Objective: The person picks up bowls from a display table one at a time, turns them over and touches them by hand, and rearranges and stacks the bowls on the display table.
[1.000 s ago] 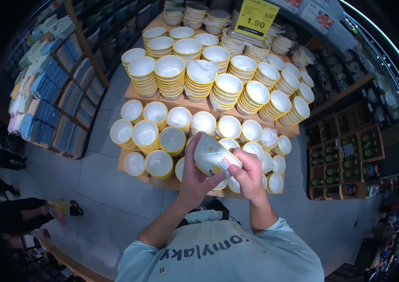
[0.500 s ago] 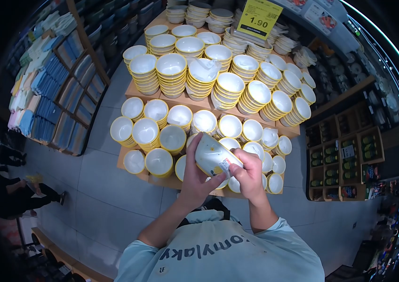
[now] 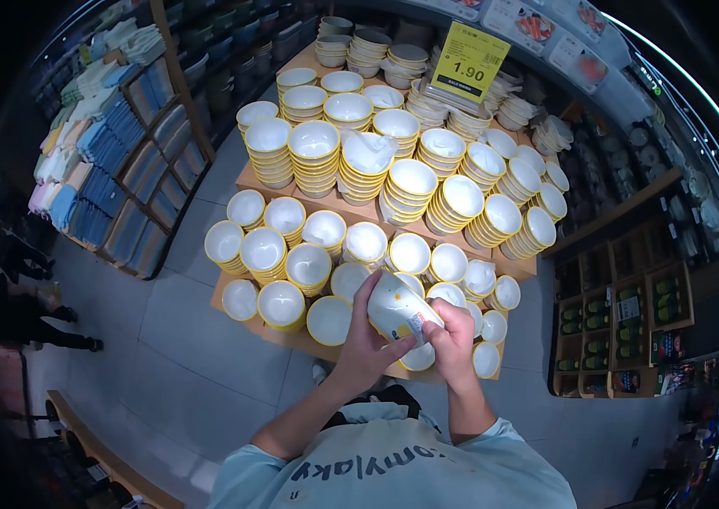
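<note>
Between my two hands is a white bowl (image 3: 397,304) with small yellow marks, tilted so its outer side faces me. A price sticker (image 3: 417,322) with red print is stuck on that side. My left hand (image 3: 368,339) wraps the bowl's left side, its thumb reaching along the lower edge. At the right end, my right hand (image 3: 451,335) grips the bowl with the thumb beside the sticker. Just beyond my hands, yellow-rimmed white bowls (image 3: 308,265) stand in stacks on the lower step of a wooden display stand (image 3: 292,341).
More bowl stacks (image 3: 314,140) fill the upper step, under a yellow price sign (image 3: 468,64) reading 1.90. Folded towels (image 3: 92,161) are shelved at the left. At the right stands a shelf unit with green-labelled jars (image 3: 627,331). Another person (image 3: 16,310) is at the far left.
The view has shifted slightly, so the display sits lower in it. The bowl has moved a little down and right with both hands still around it. The person at left has changed position.
</note>
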Motion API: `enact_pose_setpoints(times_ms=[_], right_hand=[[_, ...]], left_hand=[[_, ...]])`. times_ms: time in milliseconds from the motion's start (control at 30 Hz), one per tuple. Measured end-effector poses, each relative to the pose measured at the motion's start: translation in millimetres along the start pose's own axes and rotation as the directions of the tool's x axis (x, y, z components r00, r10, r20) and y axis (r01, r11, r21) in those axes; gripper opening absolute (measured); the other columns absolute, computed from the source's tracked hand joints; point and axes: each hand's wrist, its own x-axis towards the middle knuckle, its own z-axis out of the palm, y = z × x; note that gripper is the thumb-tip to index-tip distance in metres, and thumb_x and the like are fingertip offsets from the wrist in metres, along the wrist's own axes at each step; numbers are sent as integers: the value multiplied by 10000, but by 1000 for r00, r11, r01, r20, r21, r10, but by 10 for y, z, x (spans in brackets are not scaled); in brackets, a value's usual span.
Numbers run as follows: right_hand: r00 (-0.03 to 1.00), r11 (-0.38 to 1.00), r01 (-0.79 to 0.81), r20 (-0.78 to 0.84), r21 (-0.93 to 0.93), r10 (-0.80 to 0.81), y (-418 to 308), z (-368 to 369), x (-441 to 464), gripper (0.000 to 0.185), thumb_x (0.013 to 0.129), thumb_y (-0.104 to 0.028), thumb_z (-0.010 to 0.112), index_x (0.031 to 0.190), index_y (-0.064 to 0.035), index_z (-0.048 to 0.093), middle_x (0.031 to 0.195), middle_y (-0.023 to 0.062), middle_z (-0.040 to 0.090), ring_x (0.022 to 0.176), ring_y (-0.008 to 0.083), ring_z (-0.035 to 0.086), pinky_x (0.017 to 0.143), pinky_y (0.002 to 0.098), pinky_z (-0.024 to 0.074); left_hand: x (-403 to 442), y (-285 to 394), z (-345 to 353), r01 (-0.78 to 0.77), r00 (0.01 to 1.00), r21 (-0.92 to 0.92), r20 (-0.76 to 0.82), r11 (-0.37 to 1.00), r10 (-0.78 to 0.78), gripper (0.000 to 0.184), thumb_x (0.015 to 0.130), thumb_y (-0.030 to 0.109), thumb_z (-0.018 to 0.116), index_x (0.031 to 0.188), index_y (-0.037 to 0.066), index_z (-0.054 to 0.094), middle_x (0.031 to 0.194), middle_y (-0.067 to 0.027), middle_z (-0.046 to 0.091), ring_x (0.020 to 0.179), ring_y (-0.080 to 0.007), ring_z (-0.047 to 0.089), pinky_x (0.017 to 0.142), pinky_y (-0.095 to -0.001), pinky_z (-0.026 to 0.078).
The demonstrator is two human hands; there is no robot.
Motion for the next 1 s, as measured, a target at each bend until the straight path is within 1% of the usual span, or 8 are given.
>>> enact_pose_setpoints(times_ms=[233, 300, 467, 533, 667, 733, 833, 1000], right_hand=[[988, 990, 136, 77, -22, -134, 76, -777, -357, 120, 861, -63, 640, 798, 20, 580, 693, 105, 556, 604, 213, 523, 575, 348, 418], [942, 928, 326, 149, -179, -302, 114, -1125, -497, 92, 873, -33, 659, 823, 16, 599, 739, 126, 584, 637, 279, 560, 602, 375, 447], [928, 903, 366, 167, -227, -334, 396, -2154, -826, 166, 927, -140, 618, 867, 14, 614, 802, 138, 604, 700, 302, 569, 634, 392, 454], [897, 849, 441, 178, -291, -405, 480, -2480, -964, 236, 959, -224, 597, 889, 1, 617, 961, 162, 615, 915, 317, 600, 803, 416, 483], [937, 913, 347, 120, -216, -328, 631, -3004, -1265, 397, 980, -396, 587, 1021, -3, 632, 1250, 206, 562, 1195, 331, 537, 1028, 443, 419], [979, 977, 198, 60, -75, -194, 663, -3145, -1348, 656, 855, -500, 736, 1295, -39, 582, 1486, 205, 415, 1406, 366, 393, 1152, 493, 312], [977, 995, 9, 209, 98, -29, 810, -3374, -1407, 985, 755, -561, 815, 1500, -60, 411, 1610, 196, 273, 1503, 365, 262, 1207, 481, 221], [949, 981, -124, 307, 150, 73, 767, -3472, -1457, 1158, 665, -493, 904, 1556, -47, 314, 1644, 180, 231, 1529, 340, 219, 1218, 457, 216]], left_hand=[[-61, -600, 692, 2, 999, 14, -52, 1000, -2, 902, 871, 173, 753, 1565, 83, 183, 1455, -114, 380, 1370, -227, 404, 1087, -389, 436], [-47, -807, 1068, 96, 988, -302, -91, 948, -129, 874, 853, 152, 763, 1540, 83, 229, 1396, -107, 445, 1306, -224, 473, 1058, -384, 462], [-57, -1452, 2000, 130, 972, -365, -135, 922, -191, 780, 859, 168, 702, 1514, 83, 286, 1340, -91, 491, 1256, -217, 521, 1029, -378, 476], [-60, -1736, 2210, 136, 972, -384, -127, 913, -198, 770, 866, 205, 694, 1511, 87, 290, 1343, -93, 491, 1262, -218, 517, 1028, -381, 475], [-125, -1966, 2654, 208, 959, -443, -81, 872, -270, 766, 874, 320, 690, 1501, 109, 304, 1363, -98, 481, 1291, -232, 491, 1034, -416, 465], [-154, -2010, 2815, 225, 956, -406, -83, 886, -281, 783, 862, 346, 707, 1492, 132, 293, 1377, -92, 465, 1296, -240, 481, 1033, -424, 458], [-205, -2173, 2886, 249, 950, -336, -99, 908, -297, 838, 816, 473, 744, 1453, 138, 314, 1387, -91, 456, 1313, -242, 479, 1069, -441, 450], [-277, -2210, 2874, 267, 953, -401, -24, 876, -301, 764, 849, 359, 739, 1445, 171, 299, 1351, -53, 461, 1302, -202, 460, 1033, -387, 439]])
